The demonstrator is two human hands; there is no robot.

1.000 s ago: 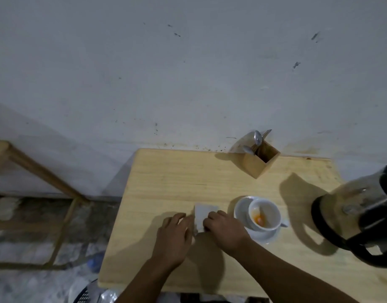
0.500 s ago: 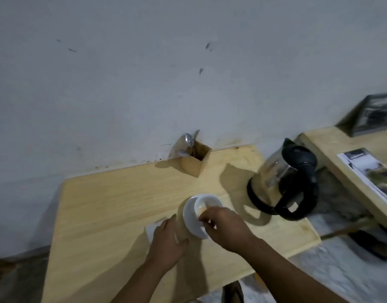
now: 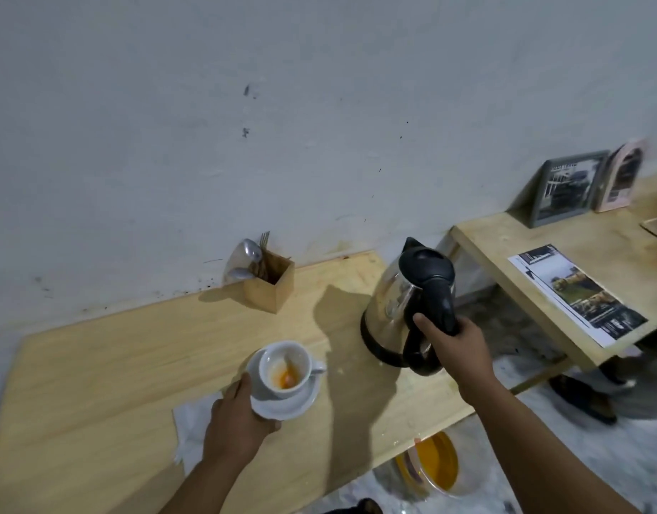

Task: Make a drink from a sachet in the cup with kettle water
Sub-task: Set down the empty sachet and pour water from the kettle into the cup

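A white cup (image 3: 284, 369) with orange powder at its bottom stands on a white saucer (image 3: 293, 404) near the front of the wooden table (image 3: 134, 346). My left hand (image 3: 238, 424) grips the saucer's near left rim. The steel kettle (image 3: 408, 302) with a black lid and handle stands at the table's right end. My right hand (image 3: 454, 343) is closed around the kettle's black handle. A white paper (image 3: 189, 421), perhaps the sachet, lies flat under my left wrist.
A wooden box (image 3: 271, 281) with spoons and a fork stands against the wall. A second table (image 3: 579, 254) to the right carries a leaflet, a framed picture and a card. Below the table edge sits a bowl with yellow contents (image 3: 436, 463).
My right hand left the cup and took hold of the kettle's handle. My left hand moved from the paper to the saucer's rim. The view swung right.
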